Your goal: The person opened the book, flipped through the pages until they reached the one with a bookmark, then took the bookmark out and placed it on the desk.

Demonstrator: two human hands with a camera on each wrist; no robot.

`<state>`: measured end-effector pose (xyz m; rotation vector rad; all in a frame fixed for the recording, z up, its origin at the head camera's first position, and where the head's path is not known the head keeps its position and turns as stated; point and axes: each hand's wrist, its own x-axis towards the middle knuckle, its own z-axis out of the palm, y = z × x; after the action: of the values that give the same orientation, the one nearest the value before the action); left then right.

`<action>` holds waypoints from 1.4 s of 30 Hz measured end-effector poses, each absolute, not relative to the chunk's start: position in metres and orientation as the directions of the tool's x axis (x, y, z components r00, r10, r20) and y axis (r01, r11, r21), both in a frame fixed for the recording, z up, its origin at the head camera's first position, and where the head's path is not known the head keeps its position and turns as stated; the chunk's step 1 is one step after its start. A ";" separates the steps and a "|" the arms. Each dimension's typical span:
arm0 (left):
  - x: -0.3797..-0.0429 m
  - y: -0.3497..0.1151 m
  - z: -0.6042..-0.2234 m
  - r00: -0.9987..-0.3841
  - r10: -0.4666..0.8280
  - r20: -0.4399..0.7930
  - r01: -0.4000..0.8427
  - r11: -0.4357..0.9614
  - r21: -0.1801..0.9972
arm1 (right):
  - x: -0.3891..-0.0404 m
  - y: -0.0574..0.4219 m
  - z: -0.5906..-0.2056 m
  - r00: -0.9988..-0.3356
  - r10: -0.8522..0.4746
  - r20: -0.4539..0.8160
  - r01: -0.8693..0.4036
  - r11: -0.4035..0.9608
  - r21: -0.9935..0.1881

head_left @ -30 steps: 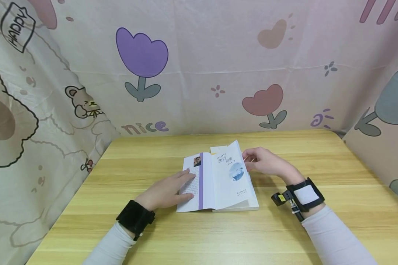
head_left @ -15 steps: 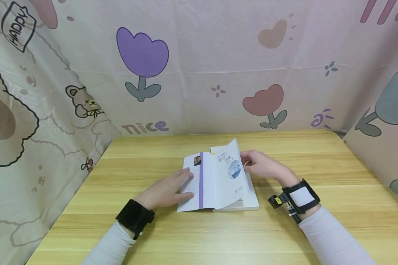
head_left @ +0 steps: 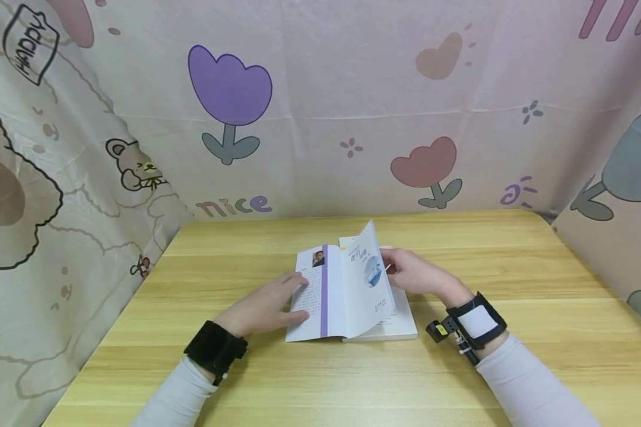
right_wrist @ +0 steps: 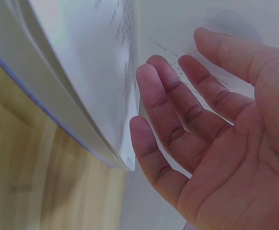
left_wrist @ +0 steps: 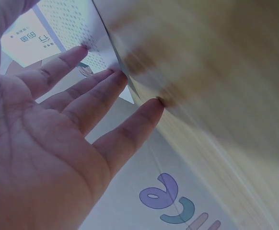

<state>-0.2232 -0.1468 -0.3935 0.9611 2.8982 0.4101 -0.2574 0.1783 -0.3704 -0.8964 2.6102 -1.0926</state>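
An open book [head_left: 406, 323] lies on the wooden table in the head view. Its left side is a white cover flap [head_left: 335, 296] with a purple stripe, a small photo and printed text. My left hand [head_left: 262, 305] rests fingertips on that flap, fingers spread and fairly straight in the left wrist view. The title page [head_left: 355, 290], with a blue round picture, stands raised and tilted leftward. Behind its right edge is my right hand [head_left: 419, 273], whose fingertips are partly hidden there. In the right wrist view its relaxed fingers [right_wrist: 154, 91] lie against the page's back, thumb apart.
The wooden table [head_left: 235, 255] extends around the book on every side. A patterned cloth [head_left: 320, 148] hangs behind it and on both sides. Black straps with small devices sit on both wrists, such as the right wrist strap [head_left: 475, 320].
My right hand has moved left, swinging the title page further up and leftward, so more of the page beneath shows. The left hand has stayed nearly still on the flap.
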 end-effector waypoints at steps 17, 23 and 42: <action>-0.223 -0.148 -0.395 -0.824 0.566 0.003 0.546 0.794 0.269 | -0.256 0.169 -0.377 -0.796 -0.600 0.076 -0.487 0.562 -0.668; -0.223 -0.149 -0.395 -0.824 0.566 -0.001 0.544 0.792 0.279 | -0.254 0.166 -0.377 -0.797 -0.601 0.064 -0.477 0.560 -0.678; -0.222 -0.149 -0.393 -0.832 0.554 -0.003 0.530 0.797 0.291 | -0.249 0.158 -0.379 -0.757 -0.646 0.092 -0.530 0.527 -0.664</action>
<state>-0.2218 -0.1486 -0.3927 0.8750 2.8939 0.4297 -0.2493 0.1576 -0.3788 -1.0097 2.5970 -1.0427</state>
